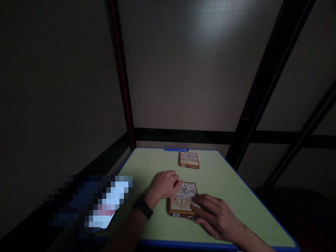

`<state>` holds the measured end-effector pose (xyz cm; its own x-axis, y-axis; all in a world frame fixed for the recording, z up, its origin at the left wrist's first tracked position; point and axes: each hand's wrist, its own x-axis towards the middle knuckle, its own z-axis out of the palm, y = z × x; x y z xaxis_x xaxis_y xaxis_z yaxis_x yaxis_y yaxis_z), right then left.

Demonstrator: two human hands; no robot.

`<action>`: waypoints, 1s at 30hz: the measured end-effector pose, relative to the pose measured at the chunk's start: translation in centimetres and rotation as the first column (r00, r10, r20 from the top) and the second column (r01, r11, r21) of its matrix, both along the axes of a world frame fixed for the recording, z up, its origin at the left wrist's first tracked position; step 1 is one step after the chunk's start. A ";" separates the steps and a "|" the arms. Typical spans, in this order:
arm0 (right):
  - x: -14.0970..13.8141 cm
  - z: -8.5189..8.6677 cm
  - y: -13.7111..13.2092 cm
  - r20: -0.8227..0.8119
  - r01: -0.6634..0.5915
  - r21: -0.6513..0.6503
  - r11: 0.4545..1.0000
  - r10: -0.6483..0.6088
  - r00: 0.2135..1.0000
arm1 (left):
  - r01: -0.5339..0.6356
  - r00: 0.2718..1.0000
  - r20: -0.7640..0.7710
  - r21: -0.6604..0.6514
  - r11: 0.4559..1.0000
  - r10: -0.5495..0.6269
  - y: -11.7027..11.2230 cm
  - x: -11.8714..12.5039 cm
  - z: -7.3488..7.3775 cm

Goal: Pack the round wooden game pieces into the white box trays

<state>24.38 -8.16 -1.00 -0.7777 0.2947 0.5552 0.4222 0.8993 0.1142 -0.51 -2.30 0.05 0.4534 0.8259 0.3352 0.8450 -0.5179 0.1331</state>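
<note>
A flat printed box (pixel 183 202) with brush-style characters, the word "Chinese" and an orange-brown border lies near the front of the pale green table (pixel 147 227). My left hand (pixel 165 183) is at its upper left corner, fingers curled and thumb against the box's edge; a dark watch is on that wrist. My right hand (pixel 215 215) has its fingertips on the box's right side, with the thumb low by the front corner. Beyond them lies a second box (pixel 189 159) of the same look, untouched, near the far edge.
A bright screen-like object (pixel 110 204), pixelated, is at the table's left edge. Blue trim (pixel 265 203) runs round the table. Behind stands a plain wall (pixel 181 87) with dark posts and a dark rail. Light is dim, and the lower right lies in shadow.
</note>
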 end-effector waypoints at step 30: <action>-3.5 0.1 3.8 -0.367 -0.436 -0.899 0.045 -0.622 0.692 | -0.169 0.954 -0.241 0.069 0.983 0.180 -1.8 1.0 -1.2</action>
<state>20.84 -4.35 -0.91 -0.3466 0.9312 -0.1131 -0.0344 -0.1331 -0.9905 0.54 -4.12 -1.16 0.3768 0.8854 0.2720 0.9263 -0.3603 -0.1105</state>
